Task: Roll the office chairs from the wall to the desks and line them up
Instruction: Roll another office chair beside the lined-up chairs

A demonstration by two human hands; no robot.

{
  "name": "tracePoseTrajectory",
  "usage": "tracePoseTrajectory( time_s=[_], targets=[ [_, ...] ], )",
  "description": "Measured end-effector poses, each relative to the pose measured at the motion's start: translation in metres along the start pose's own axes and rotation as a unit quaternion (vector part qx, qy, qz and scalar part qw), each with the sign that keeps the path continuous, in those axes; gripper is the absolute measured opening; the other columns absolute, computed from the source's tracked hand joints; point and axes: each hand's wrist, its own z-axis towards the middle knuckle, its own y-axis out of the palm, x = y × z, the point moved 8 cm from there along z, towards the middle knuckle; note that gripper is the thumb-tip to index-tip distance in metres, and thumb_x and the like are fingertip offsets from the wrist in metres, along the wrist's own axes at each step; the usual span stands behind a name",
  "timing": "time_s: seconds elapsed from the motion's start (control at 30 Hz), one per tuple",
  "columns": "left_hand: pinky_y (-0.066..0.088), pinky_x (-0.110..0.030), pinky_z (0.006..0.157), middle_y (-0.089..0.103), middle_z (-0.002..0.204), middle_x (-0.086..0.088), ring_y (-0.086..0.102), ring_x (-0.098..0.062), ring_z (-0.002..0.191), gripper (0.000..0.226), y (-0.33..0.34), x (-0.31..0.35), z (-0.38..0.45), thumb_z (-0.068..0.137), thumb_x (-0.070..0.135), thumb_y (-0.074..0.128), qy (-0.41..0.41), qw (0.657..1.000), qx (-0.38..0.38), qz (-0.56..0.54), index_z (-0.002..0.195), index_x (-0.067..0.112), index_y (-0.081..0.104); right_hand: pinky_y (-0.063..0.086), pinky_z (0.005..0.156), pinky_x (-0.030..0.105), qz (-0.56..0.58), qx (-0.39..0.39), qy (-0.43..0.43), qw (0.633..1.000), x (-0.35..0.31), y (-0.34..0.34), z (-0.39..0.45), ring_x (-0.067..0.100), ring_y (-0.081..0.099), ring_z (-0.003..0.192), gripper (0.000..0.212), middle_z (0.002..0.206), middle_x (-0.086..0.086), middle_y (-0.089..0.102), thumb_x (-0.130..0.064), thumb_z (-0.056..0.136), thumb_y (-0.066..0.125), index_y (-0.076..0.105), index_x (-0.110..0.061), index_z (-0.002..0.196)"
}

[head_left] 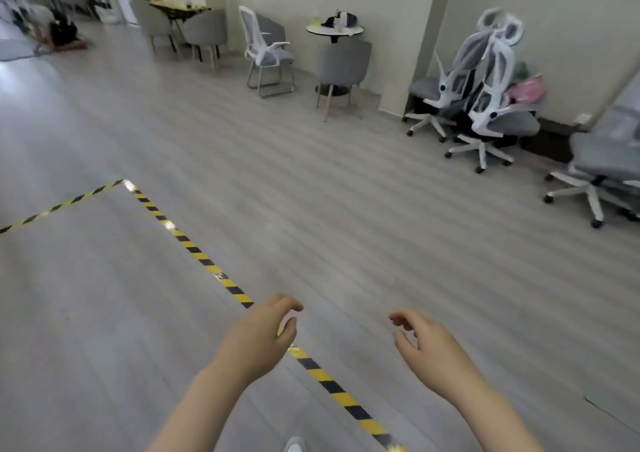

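Note:
Three white-framed office chairs with grey seats stand by the right wall. One chair is nearest the corner, a second chair stands just in front of it, and a third chair is cut off by the right edge. My left hand and my right hand hover low in the foreground, far from the chairs. Both hold nothing and their fingers are loosely curled and apart.
Yellow-black floor tape runs diagonally under my left hand. By the far wall stand a white sled-base chair, a grey armchair and a round table. More grey chairs and a cluttered table stand further left.

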Motion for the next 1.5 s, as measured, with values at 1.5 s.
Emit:
tracePoseTrajectory(
  time_s=[1.5],
  targets=[
    [0.034,-0.008,0.071,0.049,0.12,0.032,0.047,0.004,0.092,0.022,0.062,0.191,1.107,0.098,0.033,0.044,0.199,0.974,-0.106,-0.003,0.117,0.04,0.053,0.035,0.087,0.017,0.008,0.166,0.133,0.977,0.26,-0.44,0.884,0.001,0.05,0.111,0.025,0.116,-0.019,0.053,-0.029,0.094,0.051,0.055,-0.029,0.119]
  ],
)
